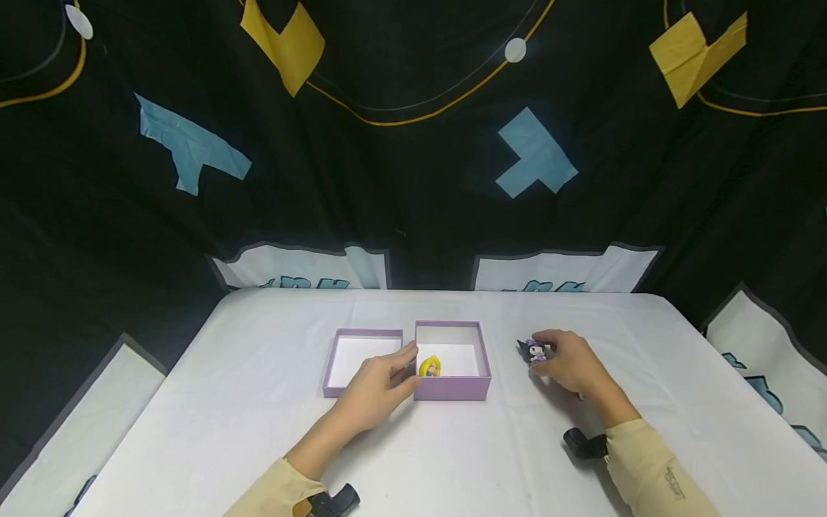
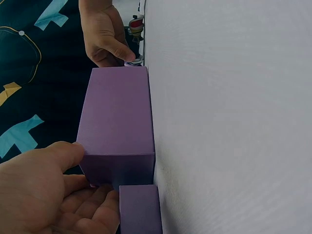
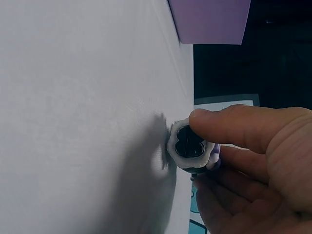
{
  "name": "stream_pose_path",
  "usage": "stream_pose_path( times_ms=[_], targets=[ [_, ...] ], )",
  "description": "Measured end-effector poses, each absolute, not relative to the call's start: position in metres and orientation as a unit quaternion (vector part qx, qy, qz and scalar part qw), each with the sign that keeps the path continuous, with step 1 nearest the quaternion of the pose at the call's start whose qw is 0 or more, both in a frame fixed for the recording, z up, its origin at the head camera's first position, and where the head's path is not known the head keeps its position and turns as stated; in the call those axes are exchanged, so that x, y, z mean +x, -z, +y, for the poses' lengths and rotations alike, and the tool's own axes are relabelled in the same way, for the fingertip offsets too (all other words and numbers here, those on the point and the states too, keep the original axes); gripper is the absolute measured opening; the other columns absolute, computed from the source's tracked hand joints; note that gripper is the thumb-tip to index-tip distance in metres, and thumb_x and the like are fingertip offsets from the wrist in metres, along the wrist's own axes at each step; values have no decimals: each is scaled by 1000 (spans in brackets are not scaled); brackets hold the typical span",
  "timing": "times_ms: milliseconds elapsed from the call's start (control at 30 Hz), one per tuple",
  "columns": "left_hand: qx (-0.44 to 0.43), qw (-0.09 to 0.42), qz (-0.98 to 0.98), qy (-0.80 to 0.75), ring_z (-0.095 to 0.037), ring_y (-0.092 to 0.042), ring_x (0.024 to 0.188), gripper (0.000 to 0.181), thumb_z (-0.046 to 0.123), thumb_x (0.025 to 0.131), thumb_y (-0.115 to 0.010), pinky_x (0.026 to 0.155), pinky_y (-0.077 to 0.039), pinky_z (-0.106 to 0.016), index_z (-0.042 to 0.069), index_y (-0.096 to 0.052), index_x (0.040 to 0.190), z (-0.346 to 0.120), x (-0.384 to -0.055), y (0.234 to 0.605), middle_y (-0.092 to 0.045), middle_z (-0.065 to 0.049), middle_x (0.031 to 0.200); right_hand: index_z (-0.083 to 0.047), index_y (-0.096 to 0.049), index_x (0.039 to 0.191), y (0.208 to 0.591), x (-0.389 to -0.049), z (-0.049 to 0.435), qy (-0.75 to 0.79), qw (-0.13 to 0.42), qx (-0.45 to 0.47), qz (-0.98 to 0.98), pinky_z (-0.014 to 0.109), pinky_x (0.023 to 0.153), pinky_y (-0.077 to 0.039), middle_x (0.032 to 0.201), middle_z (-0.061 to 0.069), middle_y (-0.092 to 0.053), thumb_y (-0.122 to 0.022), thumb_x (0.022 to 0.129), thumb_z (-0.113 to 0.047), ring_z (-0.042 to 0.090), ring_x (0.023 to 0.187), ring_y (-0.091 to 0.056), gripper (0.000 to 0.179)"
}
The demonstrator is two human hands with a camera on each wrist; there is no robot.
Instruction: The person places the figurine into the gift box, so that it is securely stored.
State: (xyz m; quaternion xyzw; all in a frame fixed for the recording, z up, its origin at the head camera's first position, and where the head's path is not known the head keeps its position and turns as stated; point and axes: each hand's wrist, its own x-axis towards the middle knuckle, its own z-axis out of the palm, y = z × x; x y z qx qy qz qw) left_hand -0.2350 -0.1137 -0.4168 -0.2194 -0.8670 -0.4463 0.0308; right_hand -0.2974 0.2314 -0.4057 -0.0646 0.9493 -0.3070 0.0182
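Head view: on the white desk (image 1: 484, 459) a purple box (image 1: 452, 388) stands with its white inside facing up, and a lid (image 1: 352, 355), shallower and purple-rimmed, lies just beside it on the left. Inside the box, near the left wall, is a yellow-haired figure (image 1: 429, 365). The left hand (image 1: 377, 388) rests against the box's left side, its thumb at the near corner and its fingers, loosely bent, between box and lid; it does not grip anything. The right hand (image 1: 568, 359) pinches a dark figure (image 1: 535, 352) with white and purple parts, to the right of the box and apart from it. In the right wrist view the thumb presses on that figure, whose pale, rounded end with a black patch faces the camera; whether it touches the desk I cannot tell. Left wrist view shows a red-banded figure (image 2: 136, 28), small and partly hidden, near the right hand. Both arms wear beige sleeves (image 1: 652, 467) and black wrist cameras (image 1: 584, 444). Behind the desk hangs a black curtain (image 1: 413, 201) with blue and yellow shapes.
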Motion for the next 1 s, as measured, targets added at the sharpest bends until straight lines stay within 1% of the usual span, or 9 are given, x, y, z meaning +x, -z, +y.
stream_pose_path(
  times_ms=[233,433,633,1000],
  targets=[
    [-217,30,-868,445,-16,-37,135,52,18,95,-65,102,-42,-26,-3,-48,140,-113,-235,415,-41,-10,148,0,-59,130,398,-289,224,307,5,-91,947,60,99,-44,132,26,-55,-78,79,-11,47,123,-49,56],
    [-215,28,-868,447,-16,-37,136,52,17,95,-65,102,-43,-25,-3,-48,140,-114,-234,415,-41,-11,148,-2,-61,129,387,-282,213,296,-8,-109,949,60,96,-46,131,22,-58,-80,78,-12,46,120,-52,55],
    [-217,31,-868,446,-17,-38,135,53,18,95,-65,103,-42,-26,-3,-48,140,-115,-234,416,-42,-11,148,-3,-61,128,376,-277,203,302,-19,-133,944,59,98,-46,132,19,-58,-80,77,-11,45,120,-53,56],
    [-217,31,-866,449,-17,-38,135,53,17,95,-65,102,-43,-26,-4,-48,140,-114,-234,416,-42,-12,148,-3,-61,129,362,-274,181,289,-40,-172,941,55,98,-48,132,17,-58,-80,77,-11,44,118,-55,56]
  ],
)
